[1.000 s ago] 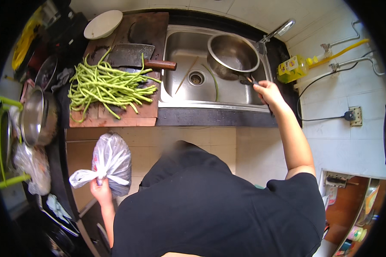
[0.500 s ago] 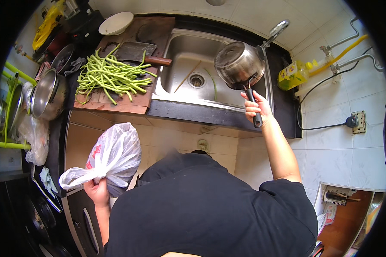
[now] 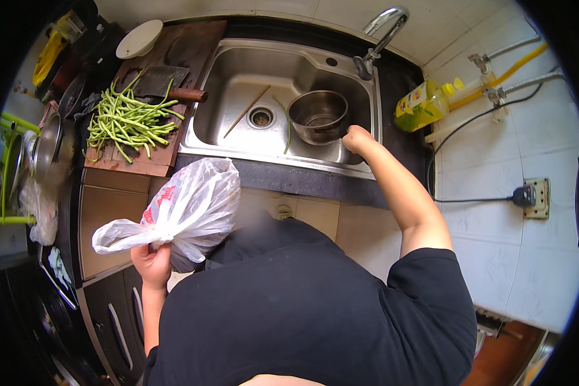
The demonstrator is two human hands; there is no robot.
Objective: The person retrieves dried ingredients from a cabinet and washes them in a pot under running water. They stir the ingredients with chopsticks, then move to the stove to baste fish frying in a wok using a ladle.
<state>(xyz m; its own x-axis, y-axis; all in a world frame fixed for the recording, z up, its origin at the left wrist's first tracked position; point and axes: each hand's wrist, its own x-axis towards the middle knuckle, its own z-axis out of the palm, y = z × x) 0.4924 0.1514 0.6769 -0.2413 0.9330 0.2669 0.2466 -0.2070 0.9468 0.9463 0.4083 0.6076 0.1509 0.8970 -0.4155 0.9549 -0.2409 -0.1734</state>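
My right hand (image 3: 359, 139) is closed at the near right side of a steel saucepan (image 3: 316, 116), where its handle sits; the handle itself is hidden by the hand. The pan stands upright, mouth up, in the right part of the steel sink (image 3: 238, 64). My left hand (image 3: 153, 265) grips the knotted neck of a white plastic bag (image 3: 199, 206) with red print, held in front of the counter edge. What fills the bag cannot be made out. A brown stick (image 3: 246, 112) and one green bean (image 3: 283, 122) lie beside the drain (image 3: 261, 117).
Green long beans (image 3: 132, 122) and a cleaver (image 3: 161, 83) lie on a wooden board (image 3: 199, 48) left of the sink, near a white plate (image 3: 139, 40). A faucet (image 3: 383, 38) rises behind the sink. A yellow detergent bottle (image 3: 424, 106) stands at right.
My right hand has lowered the saucepan into the sink, turning it from bottom-outward to mouth up. The bag in my left hand has shifted slightly right and toward the counter.
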